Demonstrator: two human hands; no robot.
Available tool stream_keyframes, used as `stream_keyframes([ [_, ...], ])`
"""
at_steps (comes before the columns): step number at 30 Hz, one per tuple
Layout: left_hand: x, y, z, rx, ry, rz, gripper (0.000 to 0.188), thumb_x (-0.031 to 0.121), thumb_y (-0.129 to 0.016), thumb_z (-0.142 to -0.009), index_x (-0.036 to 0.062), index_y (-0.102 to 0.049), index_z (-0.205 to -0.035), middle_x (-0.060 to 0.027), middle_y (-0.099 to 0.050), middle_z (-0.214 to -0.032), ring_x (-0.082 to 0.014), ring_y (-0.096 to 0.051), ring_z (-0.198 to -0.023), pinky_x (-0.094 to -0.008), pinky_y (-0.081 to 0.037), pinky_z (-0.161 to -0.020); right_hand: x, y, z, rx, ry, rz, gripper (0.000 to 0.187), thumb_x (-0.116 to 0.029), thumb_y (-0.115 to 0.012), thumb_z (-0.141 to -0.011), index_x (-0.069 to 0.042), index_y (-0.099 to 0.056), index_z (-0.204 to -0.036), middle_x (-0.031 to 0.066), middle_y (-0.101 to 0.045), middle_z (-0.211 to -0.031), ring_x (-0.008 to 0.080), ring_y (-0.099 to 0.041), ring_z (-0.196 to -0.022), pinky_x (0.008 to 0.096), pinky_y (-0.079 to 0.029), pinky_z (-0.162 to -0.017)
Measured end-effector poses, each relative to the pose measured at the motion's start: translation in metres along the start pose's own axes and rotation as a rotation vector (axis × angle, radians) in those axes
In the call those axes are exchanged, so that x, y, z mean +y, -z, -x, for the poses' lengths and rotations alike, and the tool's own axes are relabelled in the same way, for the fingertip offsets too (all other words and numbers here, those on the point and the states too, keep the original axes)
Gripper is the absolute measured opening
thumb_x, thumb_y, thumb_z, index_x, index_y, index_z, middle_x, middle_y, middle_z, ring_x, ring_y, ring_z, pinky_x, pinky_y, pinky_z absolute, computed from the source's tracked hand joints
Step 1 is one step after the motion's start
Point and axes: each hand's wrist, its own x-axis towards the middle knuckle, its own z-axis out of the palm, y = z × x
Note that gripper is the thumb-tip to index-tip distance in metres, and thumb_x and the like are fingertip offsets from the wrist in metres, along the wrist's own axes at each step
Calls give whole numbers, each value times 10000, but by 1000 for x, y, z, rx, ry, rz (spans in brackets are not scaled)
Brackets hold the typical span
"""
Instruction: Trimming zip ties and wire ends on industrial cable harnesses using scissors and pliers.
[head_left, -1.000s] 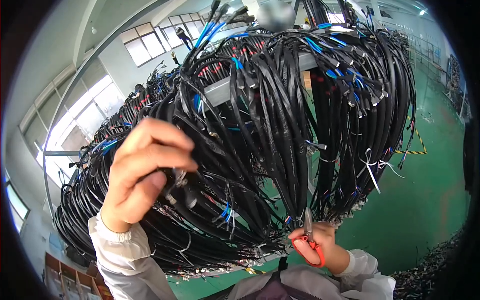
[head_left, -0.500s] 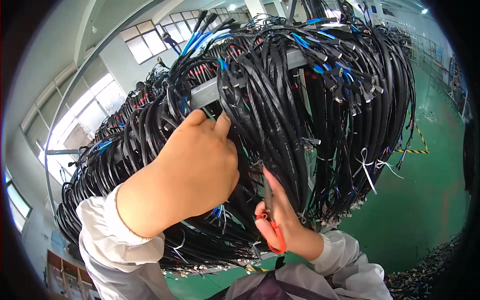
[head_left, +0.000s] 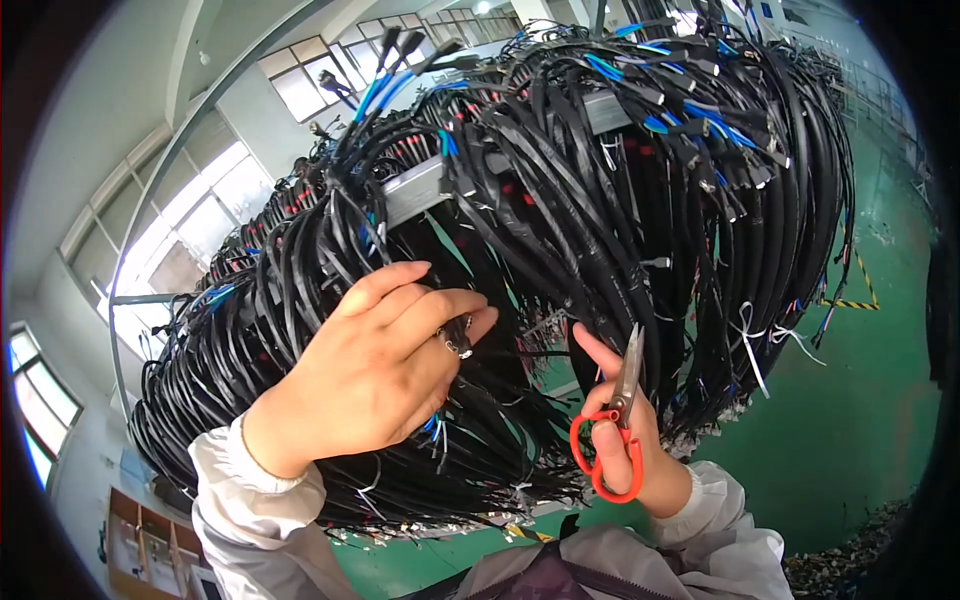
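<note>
Bundles of black wiring harness [head_left: 575,215] hang over a metal bar [head_left: 414,190] before me. My left hand [head_left: 375,370] is closed, its fingers curled around a thin black cable end [head_left: 457,335] with small connectors at the fingertips. Part of that cable is hidden by the hand. In my right hand [head_left: 650,455] is a pair of scissors [head_left: 626,385] with red handles, the thumb in one loop. Their blades point up and look closed, beside the middle hanging bundle. The right index finger stretches toward that bundle.
Blue wires with dark connectors [head_left: 715,125] stick out on top of the rack. White ties [head_left: 748,350] bind bundles at the right. Yellow-black tape [head_left: 850,303] marks the green floor [head_left: 800,440]. A wooden shelf [head_left: 140,545] stands at lower left.
My left hand has come down from the bar and turned, now showing connectors at its fingertips. My right hand with the scissors has moved right, and the middle bundle has shifted right.
</note>
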Motion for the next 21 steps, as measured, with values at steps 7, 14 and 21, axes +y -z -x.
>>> stream_keyframes([
  [7, -2, -3, 5, 71, -37, 23, 381, 44, -571, -691, -30, -610, -1063, -112, -552, -1163, -224, -531, -1040, -427, -290, -1019, -2, -2, 4, 12, -19, 36, 353, -203, -487, -860, 101, -474, -1041, 288, -330, -1351, 153, -479, -677, 257, -403, -617],
  [14, -1, -7, 1, 102, -35, 45, 380, 47, -568, -697, -22, -612, -1068, -108, -558, -1157, -223, -535, -1035, -426, -290, -1020, 3, 1, 5, 23, 11, 76, 337, -211, -482, -861, 92, -480, -1009, 294, -326, -1355, 153, -484, -677, 253, -403, -619],
  [21, -4, -10, 24, 408, -101, 287, 287, 10, -512, -656, 72, -656, -896, -176, -557, -1138, -279, -539, -992, -447, -362, -916, 6, -7, -3, 11, 98, 162, 382, -206, -457, -854, 113, -463, -1065, 287, -342, -1355, 152, -485, -692, 248, -402, -624],
])
